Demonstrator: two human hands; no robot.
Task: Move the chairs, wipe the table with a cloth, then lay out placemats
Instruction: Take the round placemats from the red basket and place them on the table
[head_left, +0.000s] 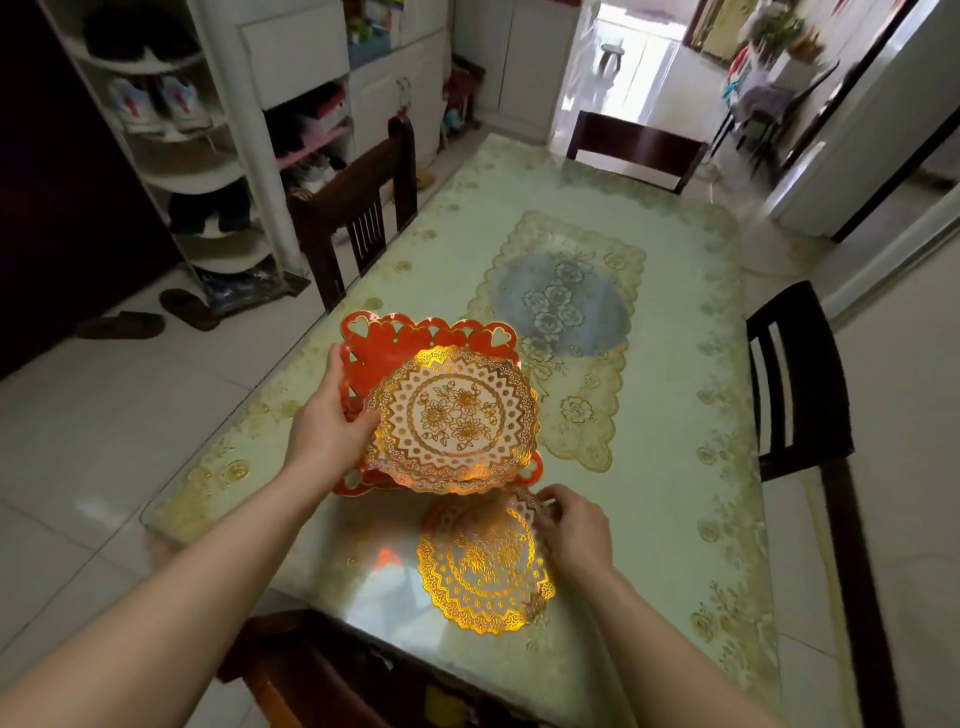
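Note:
My left hand (332, 421) grips the left edge of a stack of placemats held above the table: a round gold lace mat (457, 415) on top and a red square mat with heart cut-outs (384, 343) beneath. My right hand (574, 525) pinches the far right edge of another round gold mat (483, 566), which lies flat near the table's front edge. A large rectangular lace mat with a blue flowered centre (566, 317) lies in the middle of the glass-topped table (685, 415).
Dark wooden chairs stand around the table: one at the left (353, 218), one at the far end (634, 150), one at the right (800, 379), and one just below me (291, 670). A white shoe shelf (208, 171) and slippers (156, 317) are on the left.

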